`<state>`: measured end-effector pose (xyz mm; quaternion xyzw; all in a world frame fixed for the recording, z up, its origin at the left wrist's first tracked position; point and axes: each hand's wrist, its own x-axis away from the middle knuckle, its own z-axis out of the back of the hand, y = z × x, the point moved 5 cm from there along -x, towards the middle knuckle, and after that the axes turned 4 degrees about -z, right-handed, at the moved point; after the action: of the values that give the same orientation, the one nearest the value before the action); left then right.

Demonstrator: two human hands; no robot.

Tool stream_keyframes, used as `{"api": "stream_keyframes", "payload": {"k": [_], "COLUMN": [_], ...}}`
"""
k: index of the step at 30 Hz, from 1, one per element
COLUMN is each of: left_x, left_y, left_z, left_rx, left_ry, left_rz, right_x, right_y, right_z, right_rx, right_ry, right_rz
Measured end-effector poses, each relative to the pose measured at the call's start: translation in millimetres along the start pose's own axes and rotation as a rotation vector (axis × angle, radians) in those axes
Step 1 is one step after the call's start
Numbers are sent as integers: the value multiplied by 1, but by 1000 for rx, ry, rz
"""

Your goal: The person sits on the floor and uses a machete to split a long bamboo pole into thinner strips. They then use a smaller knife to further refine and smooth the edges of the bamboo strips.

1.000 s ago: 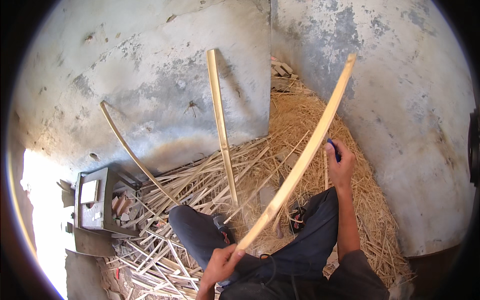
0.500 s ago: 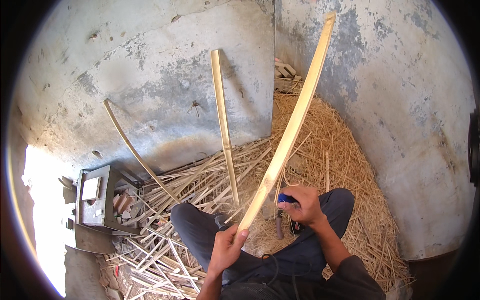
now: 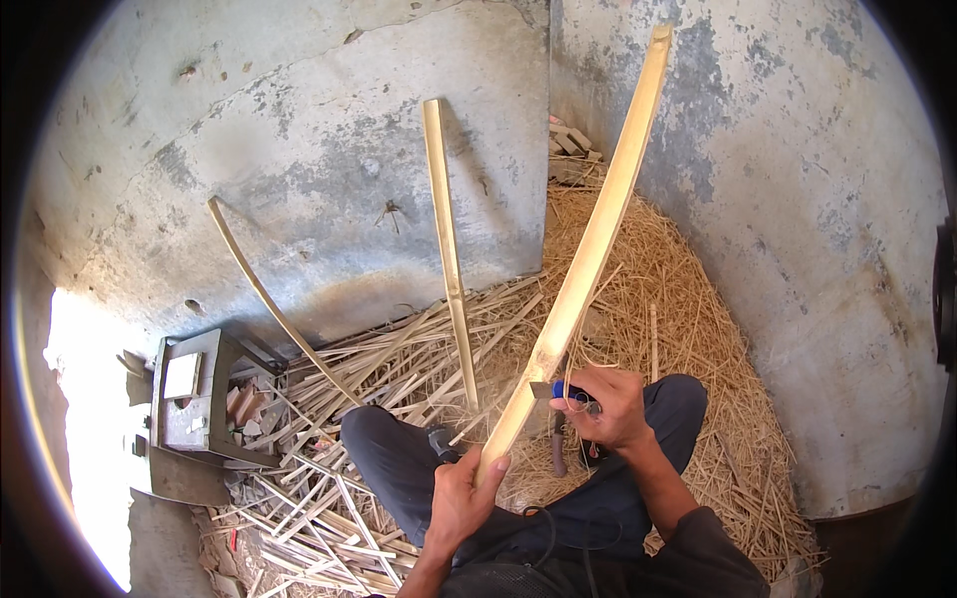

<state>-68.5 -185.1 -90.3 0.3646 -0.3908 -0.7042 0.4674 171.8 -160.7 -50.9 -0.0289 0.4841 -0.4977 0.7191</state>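
Note:
A long, pale split bamboo strip (image 3: 590, 259) slants up from my lap toward the far right corner. My left hand (image 3: 463, 498) is closed around its lower end, thumb lying along the strip. In my right hand (image 3: 608, 407) is a knife (image 3: 570, 392) with a blue handle and a short, flat blade. The blade lies across the strip at its right edge, just below a node; whether it cuts in is too small to tell. Thin curled shavings (image 3: 578, 367) hang by the knife. Between my legs stands a brown tool handle (image 3: 558, 453), its other end hidden.
Another bamboo strip (image 3: 446, 219) and a thinner bent one (image 3: 267, 297) lean on the grey wall (image 3: 299, 130). Loose split strips (image 3: 339, 538) cover the floor at left. A heap of shavings (image 3: 678, 289) fills the right corner. A dark wooden box (image 3: 189, 424) stands far left.
My right hand has turned the knife, so its blade now shows against the strip. My left hand and the strip have shifted slightly.

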Motion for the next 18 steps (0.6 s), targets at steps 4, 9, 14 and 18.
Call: {"api": "stream_keyframes", "payload": {"k": [4,9,14,18], "left_x": [4,8,10,31], "left_y": [-5,-4,-12,-21], "left_z": [-1,3,5,3], "left_rx": [16,2,5,32], "left_ry": [-15,-19,-42,-98], "left_rz": [33,50,87,136], "right_x": [-1,0,-6,-26], "right_y": [2,14,7,46], "right_z": [-4,-4,-2,31], "right_rx": [-15,53,127,148], "right_ry": [23,26,10,222], "right_rz": [-2,-8,29,-183]}}
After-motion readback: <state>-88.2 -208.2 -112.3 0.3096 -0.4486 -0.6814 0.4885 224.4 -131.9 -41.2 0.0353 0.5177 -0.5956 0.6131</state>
